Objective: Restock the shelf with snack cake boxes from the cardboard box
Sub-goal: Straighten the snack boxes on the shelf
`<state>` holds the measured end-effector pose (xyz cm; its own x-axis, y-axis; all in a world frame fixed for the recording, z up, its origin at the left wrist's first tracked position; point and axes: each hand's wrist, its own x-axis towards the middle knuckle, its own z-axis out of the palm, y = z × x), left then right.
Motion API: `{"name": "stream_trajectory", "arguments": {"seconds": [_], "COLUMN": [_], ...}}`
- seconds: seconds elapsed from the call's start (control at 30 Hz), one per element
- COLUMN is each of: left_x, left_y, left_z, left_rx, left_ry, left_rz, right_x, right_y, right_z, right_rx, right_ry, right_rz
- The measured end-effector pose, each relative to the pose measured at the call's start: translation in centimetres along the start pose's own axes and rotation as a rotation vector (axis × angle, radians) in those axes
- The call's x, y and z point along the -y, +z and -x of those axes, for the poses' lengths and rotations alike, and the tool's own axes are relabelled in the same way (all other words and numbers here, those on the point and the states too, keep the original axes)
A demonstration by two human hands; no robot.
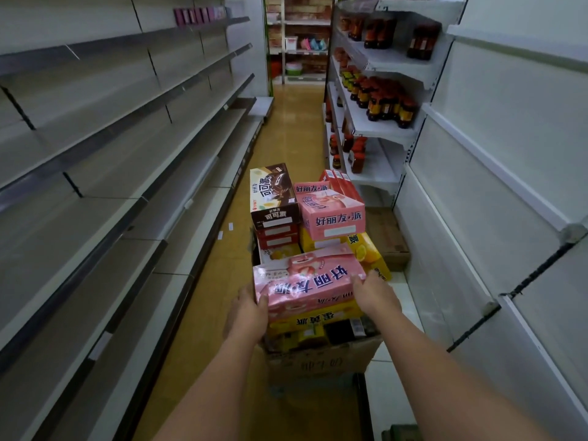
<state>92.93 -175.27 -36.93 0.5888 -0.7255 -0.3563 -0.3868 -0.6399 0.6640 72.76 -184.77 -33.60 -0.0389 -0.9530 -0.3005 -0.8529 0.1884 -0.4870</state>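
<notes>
A cardboard box [318, 361] stands on the aisle floor below me, piled high with snack cake boxes. A pink snack cake box [305, 281] lies on top at the near end. My left hand [248, 313] grips its left end and my right hand [375, 296] grips its right end. Under it lies a yellow box [318, 316]. Farther back sit a brown cocoa box [273, 194] and another pink box [332, 210] on red and yellow ones.
Long bare grey shelves [127, 154] run down the left side of the aisle. On the right, white shelves [381, 128] hold dark bottles with red caps, and nearer panels are bare. A flat carton [386, 237] lies on the bottom right shelf. Yellow floor stretches ahead.
</notes>
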Motion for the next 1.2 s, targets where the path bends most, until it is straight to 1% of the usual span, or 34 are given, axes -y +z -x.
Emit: {"name": "stream_trajectory", "arguments": {"seconds": [0.07,0.2,0.27,0.33,0.47,0.67,0.73,0.87,0.97,1.07,1.13,1.2], "left_x": [0.1,0.4,0.7,0.9,0.6,0.1,-0.2,-0.1,-0.4,-0.4,0.0,0.3], "left_y": [0.5,1.5,2.0,2.6,3.3,4.5,4.5,4.3,3.7,3.1,3.2,3.4], "left_z": [-1.3,-3.1,-3.8,-4.2,-4.4,-4.7,-4.1,-3.2,-2.1,-1.2,-0.6,0.4], "left_rx": [0.034,0.051,0.062,0.072,0.061,0.058,0.07,0.062,0.127,0.2,0.203,0.187], "left_ry": [-0.047,-0.121,-0.136,-0.138,-0.177,-0.367,-0.425,-0.435,-0.443,-0.532,-0.585,-0.58], "left_rz": [0.042,0.105,0.135,0.168,0.288,0.609,0.684,0.771,0.91,1.066,1.074,0.988], "right_x": [0.2,0.2,0.1,-0.1,-0.5,-0.8,-0.9,-1.2,-1.5,-1.6,-1.8,-2.1], "right_y": [0.7,1.5,1.9,2.3,2.4,2.9,3.1,2.4,2.2,2.1,2.1,1.9], "right_z": [-0.9,-2.6,-3.2,-3.8,-4.0,-3.8,-3.8,-3.2,-3.0,-2.5,-2.3,-2.3], "right_rx": [0.011,0.03,0.048,0.076,0.105,0.103,0.098,0.091,0.11,0.153,0.18,0.184], "right_ry": [0.066,0.207,0.256,0.292,0.296,0.266,0.267,0.263,0.292,0.358,0.4,0.418], "right_rz": [-0.078,-0.272,-0.369,-0.416,-0.43,-0.431,-0.427,-0.461,-0.549,-0.719,-0.836,-0.913]}}
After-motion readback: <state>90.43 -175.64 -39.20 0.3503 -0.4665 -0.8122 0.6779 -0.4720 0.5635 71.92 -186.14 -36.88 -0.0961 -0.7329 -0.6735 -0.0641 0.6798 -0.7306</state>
